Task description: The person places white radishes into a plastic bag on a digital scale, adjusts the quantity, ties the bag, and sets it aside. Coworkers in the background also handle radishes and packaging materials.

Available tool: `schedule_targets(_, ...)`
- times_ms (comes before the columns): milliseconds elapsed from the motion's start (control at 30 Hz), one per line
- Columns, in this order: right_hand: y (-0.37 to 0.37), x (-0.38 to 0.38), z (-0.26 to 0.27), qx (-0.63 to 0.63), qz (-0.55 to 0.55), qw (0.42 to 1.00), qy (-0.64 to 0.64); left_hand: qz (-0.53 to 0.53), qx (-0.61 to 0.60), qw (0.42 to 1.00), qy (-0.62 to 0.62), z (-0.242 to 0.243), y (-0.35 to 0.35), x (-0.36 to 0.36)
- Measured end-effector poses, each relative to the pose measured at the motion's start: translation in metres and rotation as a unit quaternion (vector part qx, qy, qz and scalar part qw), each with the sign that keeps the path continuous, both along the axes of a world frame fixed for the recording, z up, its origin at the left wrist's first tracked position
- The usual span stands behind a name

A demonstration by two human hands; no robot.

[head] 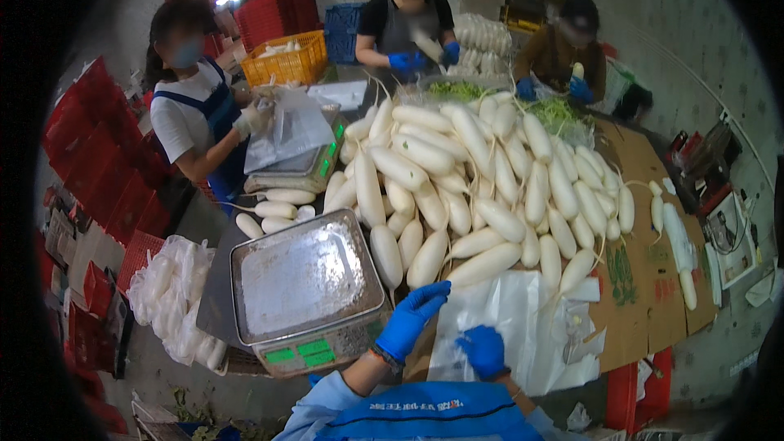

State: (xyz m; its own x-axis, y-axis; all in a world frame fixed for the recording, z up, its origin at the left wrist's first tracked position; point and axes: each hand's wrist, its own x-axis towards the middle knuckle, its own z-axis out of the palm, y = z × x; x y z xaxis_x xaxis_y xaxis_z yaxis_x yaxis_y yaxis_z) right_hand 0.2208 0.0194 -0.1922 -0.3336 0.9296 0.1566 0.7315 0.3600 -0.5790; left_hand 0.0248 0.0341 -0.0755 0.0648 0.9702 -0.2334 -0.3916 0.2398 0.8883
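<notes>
A large heap of white daikon radishes [422, 153] lies before me on the table. My left hand [413, 320], in a blue glove, reaches forward between the scale and the heap, its fingertips close to the nearest radishes; no radish shows in it. My right hand [484, 350], also gloved in blue, is over a stack of clear plastic bags [520, 318], fingers bent; whether it pinches a bag cannot be told. Left of my left hand stands a weighing scale with a metal pan [306, 275], which holds no radish.
Three people [199, 98] stand across and to the left, two holding radishes. Bagged radishes [174, 300] hang near the table's left edge. A second scale [300, 165] carries plastic bags. Cardboard [643, 282] covers the right side. A yellow crate [288, 58] stands behind.
</notes>
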Motion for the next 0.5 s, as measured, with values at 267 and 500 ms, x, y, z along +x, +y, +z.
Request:
schedule_targets(267, 0.011, 0.040, 0.063, -0.236, -0.158, 0.873, 0.397, -0.009, -0.029, 0.999, -0.029, -0.009, -0.005, -0.011)
schedule_targets(500, -0.003, 0.009, 0.074, -0.112, -0.085, 0.907, 0.398, -0.251, -0.162, 0.948, -0.113, -0.010, 0.000, 0.043)
